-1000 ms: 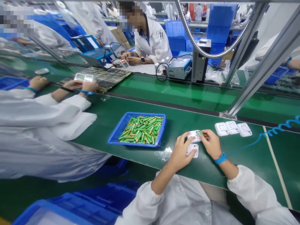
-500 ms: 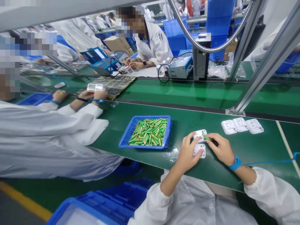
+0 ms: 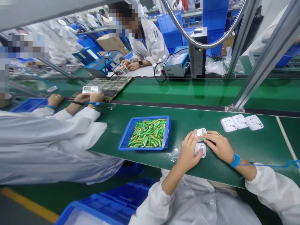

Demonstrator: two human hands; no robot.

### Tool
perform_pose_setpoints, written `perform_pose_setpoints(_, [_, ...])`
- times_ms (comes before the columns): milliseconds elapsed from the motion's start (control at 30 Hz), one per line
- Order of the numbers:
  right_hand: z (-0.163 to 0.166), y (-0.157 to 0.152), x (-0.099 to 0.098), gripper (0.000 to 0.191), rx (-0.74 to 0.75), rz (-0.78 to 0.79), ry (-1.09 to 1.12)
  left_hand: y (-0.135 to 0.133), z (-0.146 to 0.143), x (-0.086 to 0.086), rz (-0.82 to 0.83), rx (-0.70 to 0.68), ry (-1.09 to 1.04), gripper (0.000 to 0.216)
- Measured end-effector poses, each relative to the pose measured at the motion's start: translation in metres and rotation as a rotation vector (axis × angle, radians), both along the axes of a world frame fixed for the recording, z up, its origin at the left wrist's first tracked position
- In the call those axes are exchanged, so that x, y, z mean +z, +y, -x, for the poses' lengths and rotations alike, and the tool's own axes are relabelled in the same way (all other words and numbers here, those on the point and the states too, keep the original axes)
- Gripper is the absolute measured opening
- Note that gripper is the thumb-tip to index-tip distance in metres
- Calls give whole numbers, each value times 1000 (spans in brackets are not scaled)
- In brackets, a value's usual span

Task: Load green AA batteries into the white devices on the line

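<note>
Batteries [image 3: 147,134] fill a blue tray [image 3: 127,132] near the front edge of the tabletop [image 3: 182,122]. To its right, the left hand [image 3: 189,151] lays fingers on a far white case [image 3: 199,132] and its thumb on a near white case [image 3: 200,146], whether gripping either I cannot tell, while the right hand [image 3: 220,147] pinches a green battery [image 3: 203,138] at the far one. Rightmost, three cases [image 3: 240,121] lie side by side near the tabletop's back edge.
</note>
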State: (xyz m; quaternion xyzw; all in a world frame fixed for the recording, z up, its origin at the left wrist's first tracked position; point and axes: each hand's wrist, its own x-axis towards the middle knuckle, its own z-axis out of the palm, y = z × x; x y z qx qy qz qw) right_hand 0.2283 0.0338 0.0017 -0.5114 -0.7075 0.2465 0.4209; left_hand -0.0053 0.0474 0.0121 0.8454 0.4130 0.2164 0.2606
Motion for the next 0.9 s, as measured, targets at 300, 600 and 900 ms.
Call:
perform_pose_setpoints(300, [0, 2, 12, 41, -207, 95, 212, -1, -1, 0, 54, 34, -36, 38])
perform_pose_setpoints(600, [-1, 3, 17, 42, -213, 142, 235, -3, 1, 1, 68, 22, -22, 41])
perform_pose_setpoints(900, [1, 7, 15, 30, -222, 80, 118, -2, 4, -1, 3, -72, 16, 103])
